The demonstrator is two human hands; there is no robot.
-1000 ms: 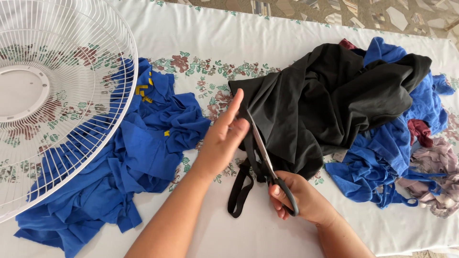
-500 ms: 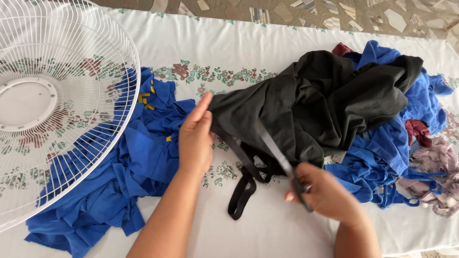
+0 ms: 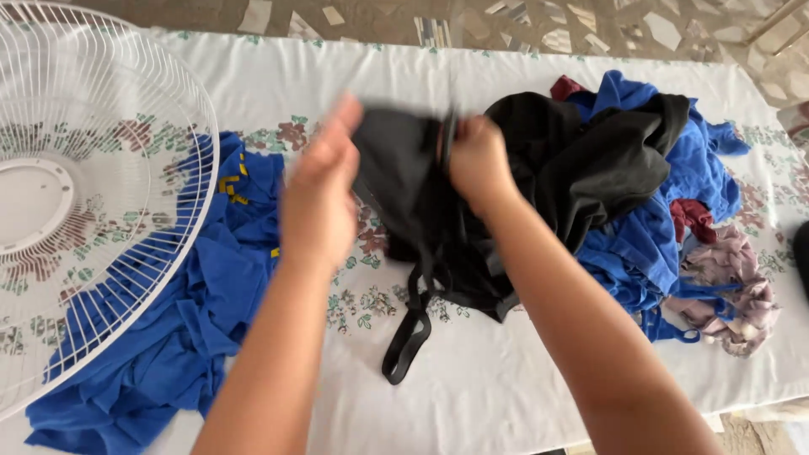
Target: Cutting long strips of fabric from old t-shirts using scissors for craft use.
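While my left hand (image 3: 320,202) pinches the black cloth (image 3: 421,211) at its 9 o'clock edge, my right hand (image 3: 476,160) is closed on its top; it's soft, light, floppy, raised over the surface (image 3: 506,388), best gripped near edges

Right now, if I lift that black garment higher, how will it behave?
The black garment is probably floppy: it hangs in folds between the left hand and right hand. Its strap loop likely dangles and swings. It seems light.
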